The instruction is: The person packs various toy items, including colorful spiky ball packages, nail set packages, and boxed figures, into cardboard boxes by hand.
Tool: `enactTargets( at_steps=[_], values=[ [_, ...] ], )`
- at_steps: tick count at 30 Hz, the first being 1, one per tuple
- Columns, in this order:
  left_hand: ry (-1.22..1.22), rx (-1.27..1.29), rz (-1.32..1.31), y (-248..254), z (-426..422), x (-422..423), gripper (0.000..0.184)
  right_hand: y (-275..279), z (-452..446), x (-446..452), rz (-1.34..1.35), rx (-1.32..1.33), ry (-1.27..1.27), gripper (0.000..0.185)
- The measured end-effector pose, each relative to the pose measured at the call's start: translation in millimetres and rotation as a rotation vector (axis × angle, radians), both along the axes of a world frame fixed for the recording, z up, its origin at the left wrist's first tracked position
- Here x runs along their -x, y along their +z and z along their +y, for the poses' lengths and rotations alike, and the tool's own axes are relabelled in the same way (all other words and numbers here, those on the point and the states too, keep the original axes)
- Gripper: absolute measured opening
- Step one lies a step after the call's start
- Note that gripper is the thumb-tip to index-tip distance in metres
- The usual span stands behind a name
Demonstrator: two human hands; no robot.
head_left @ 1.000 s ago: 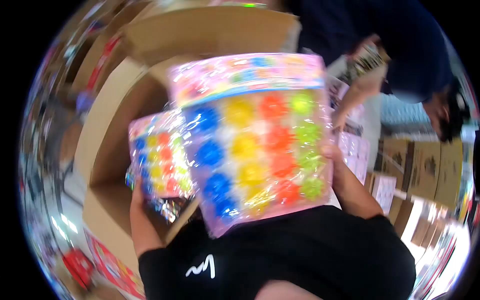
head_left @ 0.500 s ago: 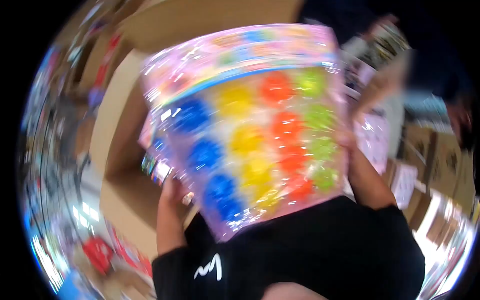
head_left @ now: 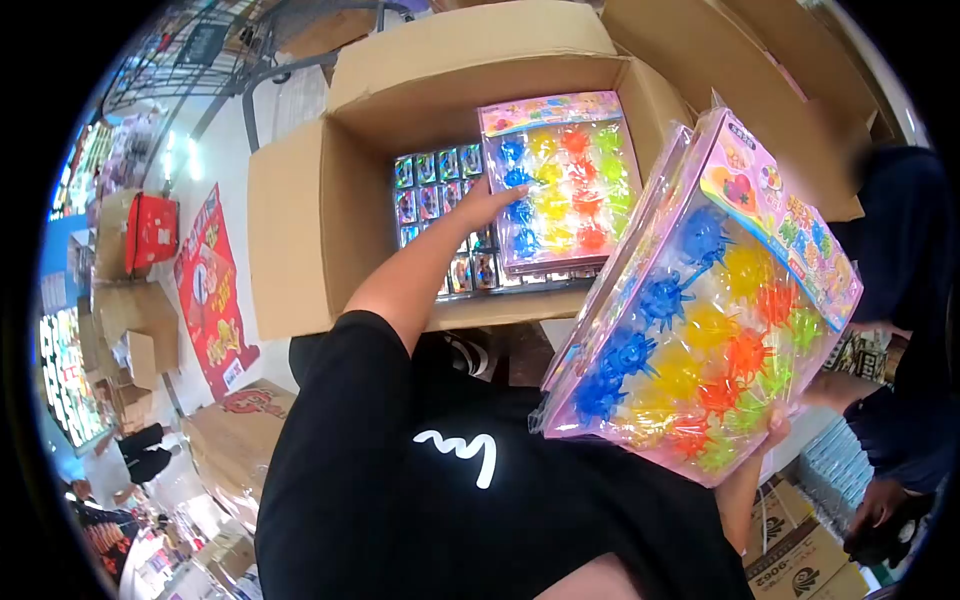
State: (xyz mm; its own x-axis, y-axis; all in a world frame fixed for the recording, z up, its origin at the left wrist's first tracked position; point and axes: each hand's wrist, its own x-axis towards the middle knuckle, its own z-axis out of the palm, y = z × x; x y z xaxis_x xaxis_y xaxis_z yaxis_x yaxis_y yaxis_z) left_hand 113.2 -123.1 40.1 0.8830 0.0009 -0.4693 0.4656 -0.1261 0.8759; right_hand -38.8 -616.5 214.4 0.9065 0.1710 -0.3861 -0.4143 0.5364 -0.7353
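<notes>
My left hand (head_left: 488, 204) reaches into an open cardboard box (head_left: 287, 225) and grips the left edge of a pink-bordered pack of spiky rubber balls (head_left: 556, 215), thumb over its clear front. Rows of blue, yellow, orange-red and green balls show through the plastic. This pack lies on small shiny printed packages (head_left: 424, 205) lining the box. On the right, my right hand (head_left: 775, 432) holds the lower right edge of a tilted stack of similar ball packs (head_left: 700, 330); most of its fingers are hidden behind. The stack stands beside the box, close to my body.
Brown cartons (head_left: 785, 540) stand at the lower right, near another person's dark sleeve (head_left: 900, 400). A large carton (head_left: 235, 440) sits at the lower left. A red printed sheet (head_left: 215, 300) lies on the floor, with a wire rack (head_left: 200, 60) at the upper left.
Both hands were at a ball pack held before me, blurred. Now my left hand is inside the box on one pack, while the right holds a stack farther right. The box is in fuller view.
</notes>
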Motion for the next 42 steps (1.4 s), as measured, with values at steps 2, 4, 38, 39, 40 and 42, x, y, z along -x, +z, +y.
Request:
enactTargets(
  at_steps=[2, 4, 38, 39, 40, 42],
  values=[
    [-0.092, -0.042, -0.016, -0.8, 5.5, 4.0, 0.085, 4.0, -2.4, -3.3, -0.028, 0.010, 0.032, 0.096],
    [-0.144, -0.179, -0.047, -3.5, 13.2, 3.5, 0.086, 8.7, -3.3, -8.9, -0.063, 0.025, 0.079, 0.096],
    [0.343, -1.063, 0.108, 5.2, 99.0, 107.0, 0.080, -154.8, 405.1, -124.1, -0.445, 1.157, 0.777, 0.088],
    [0.224, -1.180, 0.179, -2.9, 93.2, 107.9, 0.078, -154.8, 406.6, -122.1, -0.492, 1.204, 0.803, 0.089],
    [0.224, -1.178, 0.171, 6.1, 88.2, 106.5, 0.078, -160.6, 410.5, -119.0, -0.554, 1.280, 0.763, 0.088],
    [0.082, -1.186, 0.321, 31.1, 76.2, 105.1, 0.075, -160.4, 411.6, -113.5, -0.525, 1.248, 0.769, 0.078]
  ],
)
